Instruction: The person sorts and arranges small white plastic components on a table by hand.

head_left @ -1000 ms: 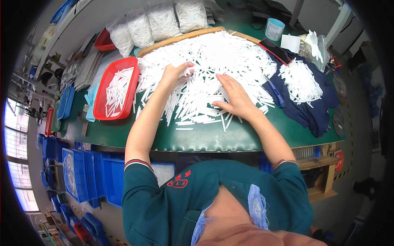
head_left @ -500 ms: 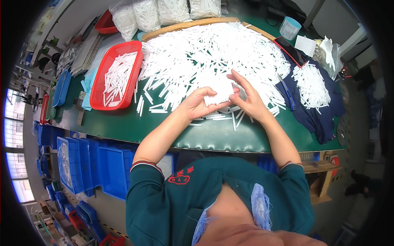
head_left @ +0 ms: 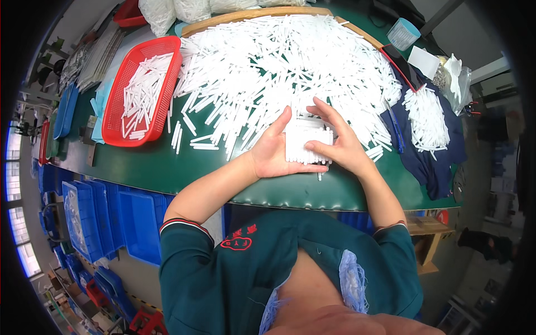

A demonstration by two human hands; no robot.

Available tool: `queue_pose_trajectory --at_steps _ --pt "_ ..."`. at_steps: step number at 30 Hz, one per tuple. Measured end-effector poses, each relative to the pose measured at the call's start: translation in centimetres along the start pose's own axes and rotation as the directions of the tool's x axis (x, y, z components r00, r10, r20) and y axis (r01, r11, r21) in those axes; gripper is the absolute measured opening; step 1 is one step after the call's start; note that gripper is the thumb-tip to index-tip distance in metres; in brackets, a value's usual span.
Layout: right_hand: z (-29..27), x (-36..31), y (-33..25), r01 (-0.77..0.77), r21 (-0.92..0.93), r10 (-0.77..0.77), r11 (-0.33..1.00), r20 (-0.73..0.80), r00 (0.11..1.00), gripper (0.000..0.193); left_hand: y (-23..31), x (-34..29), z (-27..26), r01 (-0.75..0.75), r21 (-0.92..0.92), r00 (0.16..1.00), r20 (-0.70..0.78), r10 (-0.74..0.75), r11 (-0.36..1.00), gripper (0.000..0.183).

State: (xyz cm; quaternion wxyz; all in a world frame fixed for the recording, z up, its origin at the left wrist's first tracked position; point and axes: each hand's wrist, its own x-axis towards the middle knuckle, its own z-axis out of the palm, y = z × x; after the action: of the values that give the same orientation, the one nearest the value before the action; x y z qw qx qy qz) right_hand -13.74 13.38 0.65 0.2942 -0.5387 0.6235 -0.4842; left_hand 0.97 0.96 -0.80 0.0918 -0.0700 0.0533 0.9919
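Note:
A neat, flat stack of short white plastic-looking sticks (head_left: pixel 298 144) lies across the fingers of my left hand (head_left: pixel 268 151), whose thumb stands up away from it. My right hand (head_left: pixel 349 146) holds the stack's right side, with its thumb bent over the top and its fingers behind. The sticks' ends line up along the near edge. Beyond both hands spreads a large loose pile of the same white sticks (head_left: pixel 234 61) on the green tabletop (head_left: pixel 279 192). Parts of the fingers under the stack are hidden.
A red perforated basket (head_left: pixel 110 120) with more sticks stands left. At right, a dark blue cloth (head_left: pixel 430 173) carries another heap (head_left: pixel 424 120), beside a blue pen-like tool (head_left: pixel 396 128) and a phone (head_left: pixel 402 67). A wooden strip (head_left: pixel 251 14) borders the pile; blue crates (head_left: pixel 142 223) stand below.
Both hands have come nearer to me with the stack, and its flat face now shows more. My left thumb has lifted off it; my right thumb now lies on top. The view has shifted slightly.

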Motion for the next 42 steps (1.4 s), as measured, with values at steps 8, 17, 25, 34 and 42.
queue_pose_trajectory --at_steps 8,17,25,34,42 --pt "-0.6 -0.2 -1.3 0.024 0.023 -0.025 0.999 0.005 1.0 0.091 0.2 -0.1 0.4 -0.022 0.018 0.998 0.057 0.021 1.0 0.085" --pt "-1.2 0.1 -1.1 0.383 -0.369 -0.363 0.847 0.125 0.923 0.113 0.7 0.0 0.5 -0.073 -0.014 0.99 0.124 0.074 0.997 0.09" --pt "-0.9 0.3 -2.2 0.361 -0.558 -0.315 0.747 0.182 0.932 0.069 0.0 0.2 0.3 -0.094 0.094 0.996 0.002 0.094 0.991 0.084" --pt "-3.3 0.6 -1.7 0.338 -0.523 -0.432 0.783 -0.064 0.9 0.059 0.3 0.4 0.2 -0.017 0.045 0.998 0.069 0.014 0.999 0.092" --pt "-15.6 -1.9 5.7 -0.548 -0.716 -0.44 0.431 -0.698 0.565 0.063 0.7 0.3 0.7 -0.015 0.02 0.997 0.073 0.014 1.0 0.1"
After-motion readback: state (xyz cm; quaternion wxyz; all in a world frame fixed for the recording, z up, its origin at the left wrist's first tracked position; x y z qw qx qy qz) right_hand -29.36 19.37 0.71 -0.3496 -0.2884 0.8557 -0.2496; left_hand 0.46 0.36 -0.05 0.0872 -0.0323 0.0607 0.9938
